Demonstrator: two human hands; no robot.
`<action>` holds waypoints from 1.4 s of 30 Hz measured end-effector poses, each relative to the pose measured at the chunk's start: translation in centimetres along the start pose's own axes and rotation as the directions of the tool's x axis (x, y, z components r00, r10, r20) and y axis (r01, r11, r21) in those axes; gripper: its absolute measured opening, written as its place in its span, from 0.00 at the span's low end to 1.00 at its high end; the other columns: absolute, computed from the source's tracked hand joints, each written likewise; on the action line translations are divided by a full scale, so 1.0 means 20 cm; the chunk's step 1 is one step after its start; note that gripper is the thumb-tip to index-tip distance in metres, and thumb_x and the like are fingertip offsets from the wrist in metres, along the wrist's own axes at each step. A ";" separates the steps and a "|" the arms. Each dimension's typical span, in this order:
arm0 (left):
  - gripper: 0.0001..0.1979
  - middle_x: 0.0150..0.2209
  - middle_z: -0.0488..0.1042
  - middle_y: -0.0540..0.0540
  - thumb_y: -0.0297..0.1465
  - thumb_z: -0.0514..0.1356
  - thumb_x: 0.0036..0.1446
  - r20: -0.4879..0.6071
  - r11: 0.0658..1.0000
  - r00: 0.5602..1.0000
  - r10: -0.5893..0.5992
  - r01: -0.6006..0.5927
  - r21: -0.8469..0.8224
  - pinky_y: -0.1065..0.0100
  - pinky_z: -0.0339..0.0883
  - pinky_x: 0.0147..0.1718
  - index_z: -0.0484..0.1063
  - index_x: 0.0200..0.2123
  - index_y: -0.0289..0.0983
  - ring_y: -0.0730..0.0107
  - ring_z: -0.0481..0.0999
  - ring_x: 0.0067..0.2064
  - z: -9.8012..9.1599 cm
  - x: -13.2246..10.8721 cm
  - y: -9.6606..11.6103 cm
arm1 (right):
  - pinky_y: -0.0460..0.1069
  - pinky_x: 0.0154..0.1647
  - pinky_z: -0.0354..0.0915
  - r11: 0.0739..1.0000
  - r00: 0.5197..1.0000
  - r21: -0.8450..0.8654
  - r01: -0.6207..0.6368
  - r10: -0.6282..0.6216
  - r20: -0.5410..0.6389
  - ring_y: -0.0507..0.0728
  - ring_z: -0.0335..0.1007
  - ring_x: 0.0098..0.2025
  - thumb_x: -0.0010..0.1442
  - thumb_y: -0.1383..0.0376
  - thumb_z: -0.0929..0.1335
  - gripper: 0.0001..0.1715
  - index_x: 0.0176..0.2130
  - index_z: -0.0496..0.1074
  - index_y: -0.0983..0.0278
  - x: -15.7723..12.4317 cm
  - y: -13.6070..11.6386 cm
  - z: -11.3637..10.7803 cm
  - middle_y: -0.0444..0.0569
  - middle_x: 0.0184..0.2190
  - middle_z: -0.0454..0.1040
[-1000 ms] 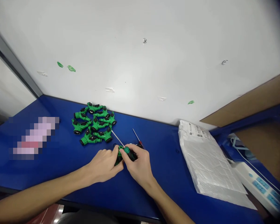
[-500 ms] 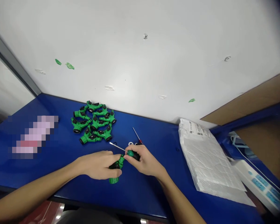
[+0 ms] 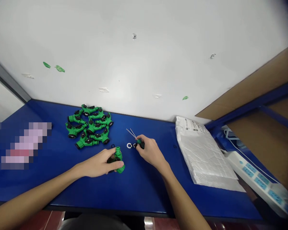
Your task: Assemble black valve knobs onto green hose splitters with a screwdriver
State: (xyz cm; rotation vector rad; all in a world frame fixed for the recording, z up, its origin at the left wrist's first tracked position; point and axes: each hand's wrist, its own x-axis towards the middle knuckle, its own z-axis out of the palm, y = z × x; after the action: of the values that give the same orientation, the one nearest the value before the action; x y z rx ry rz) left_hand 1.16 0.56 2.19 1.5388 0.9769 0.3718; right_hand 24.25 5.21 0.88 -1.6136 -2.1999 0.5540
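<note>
Meeting a white wall (image 3: 144, 57), the blue workbench (image 3: 144, 188) holds green hose splitters (image 3: 88, 127).

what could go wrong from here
The small white ring lies loose on the bench right by the right hand, so a knock could send it rolling out of sight. The green hose splitter in the left hand could slip onto the nearby pile of splitters. The screwdriver in the right hand has a thin tip that might catch something.
</note>
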 end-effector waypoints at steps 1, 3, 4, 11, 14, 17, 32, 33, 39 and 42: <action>0.17 0.25 0.66 0.54 0.47 0.55 0.60 0.009 0.997 1.000 -0.016 0.017 -0.076 0.71 0.61 0.21 0.64 0.35 0.38 0.73 0.66 0.25 0.00 0.01 0.00 | 0.47 0.31 0.57 1.000 1.000 0.015 0.001 -0.001 -0.006 0.54 0.67 0.27 0.56 0.70 0.64 0.12 0.40 0.73 0.62 0.00 0.00 -0.01 0.43 0.24 0.72; 0.18 0.25 0.65 0.54 0.48 0.54 0.61 0.000 0.982 0.999 -0.043 0.042 -0.184 0.73 0.58 0.18 0.64 0.37 0.37 0.75 0.65 0.23 0.00 0.02 -0.01 | 0.47 0.31 0.58 0.996 0.999 0.092 0.003 0.001 -0.036 0.53 0.65 0.26 0.56 0.70 0.64 0.10 0.39 0.73 0.63 0.00 0.00 -0.02 0.42 0.23 0.71; 0.19 0.24 0.65 0.54 0.48 0.54 0.61 -0.005 0.973 0.999 -0.048 0.046 -0.226 0.74 0.56 0.17 0.64 0.38 0.37 0.76 0.65 0.22 0.00 0.02 -0.02 | 0.47 0.31 0.58 0.987 0.998 0.163 0.005 0.004 -0.056 0.53 0.65 0.26 0.57 0.68 0.65 0.09 0.38 0.73 0.63 -0.01 0.00 -0.02 0.43 0.24 0.71; 0.19 0.24 0.66 0.53 0.43 0.62 0.58 -0.083 0.926 0.997 -0.003 -0.029 -0.377 0.73 0.56 0.18 0.64 0.43 0.35 0.75 0.66 0.24 -0.01 0.04 -0.04 | 0.44 0.19 0.56 0.671 1.000 0.741 -0.024 0.025 0.010 0.48 0.56 0.17 0.61 0.53 0.66 0.17 0.37 0.70 0.65 -0.07 -0.11 0.02 0.38 0.18 0.63; 0.16 0.27 0.67 0.51 0.42 0.61 0.58 -0.123 0.924 0.992 0.023 -0.068 -0.376 0.71 0.61 0.20 0.65 0.39 0.35 0.72 0.69 0.26 0.00 0.05 -0.04 | 0.44 0.20 0.58 0.650 0.999 0.760 -0.018 -0.019 0.041 0.47 0.58 0.18 0.59 0.54 0.69 0.15 0.37 0.70 0.64 -0.09 -0.15 0.06 0.38 0.20 0.64; 0.17 0.31 0.67 0.50 0.43 0.61 0.57 -0.182 0.934 0.983 -0.022 -0.045 -0.353 0.72 0.60 0.18 0.64 0.40 0.36 0.71 0.71 0.27 0.02 0.06 -0.06 | 0.44 0.25 0.63 0.701 0.998 0.713 0.018 -0.050 0.024 0.49 0.64 0.25 0.55 0.57 0.72 0.15 0.38 0.72 0.64 -0.10 -0.18 0.11 0.43 0.28 0.71; 0.25 0.49 0.71 0.37 0.31 0.69 0.50 -0.303 0.797 0.949 -0.083 -0.119 -0.592 0.70 0.63 0.20 0.64 0.49 0.38 0.72 0.72 0.29 -0.04 0.05 -0.09 | 0.50 0.37 0.67 0.950 0.989 0.300 0.089 -0.049 -0.138 0.55 0.71 0.33 0.59 0.66 0.65 0.19 0.49 0.75 0.65 -0.03 0.00 0.00 0.48 0.34 0.75; 0.23 0.49 0.71 0.37 0.32 0.69 0.50 -0.344 0.777 0.934 -0.099 -0.143 -0.612 0.70 0.62 0.20 0.66 0.48 0.36 0.72 0.72 0.29 -0.05 0.05 -0.08 | 0.51 0.40 0.67 0.979 0.984 0.187 0.081 -0.049 -0.172 0.56 0.72 0.36 0.60 0.66 0.64 0.21 0.51 0.74 0.65 -0.02 0.05 -0.03 0.50 0.36 0.75; 0.13 0.44 0.75 0.39 0.31 0.67 0.52 -0.447 0.706 0.889 -0.096 -0.256 -0.661 0.68 0.63 0.21 0.71 0.39 0.34 0.70 0.72 0.29 -0.11 0.04 0.00 | 0.54 0.43 0.65 0.975 0.970 -0.168 -0.145 0.106 -0.219 0.61 0.73 0.41 0.57 0.70 0.67 0.16 0.47 0.75 0.67 0.04 0.29 -0.09 0.54 0.38 0.77; 0.12 0.45 0.76 0.40 0.30 0.67 0.51 -0.485 0.694 0.869 -0.099 -0.290 -0.660 0.68 0.62 0.21 0.72 0.38 0.34 0.70 0.72 0.28 -0.11 0.03 0.02 | 0.57 0.44 0.63 0.965 0.956 -0.214 -0.154 0.090 -0.280 0.64 0.69 0.43 0.59 0.68 0.67 0.12 0.43 0.76 0.66 0.03 0.24 -0.06 0.57 0.40 0.76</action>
State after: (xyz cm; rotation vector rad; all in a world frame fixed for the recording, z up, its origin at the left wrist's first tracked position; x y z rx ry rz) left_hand -0.03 2.46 2.93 0.7610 0.9563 1.1335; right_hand 28.65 7.17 -0.47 -1.8325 -2.0320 0.0970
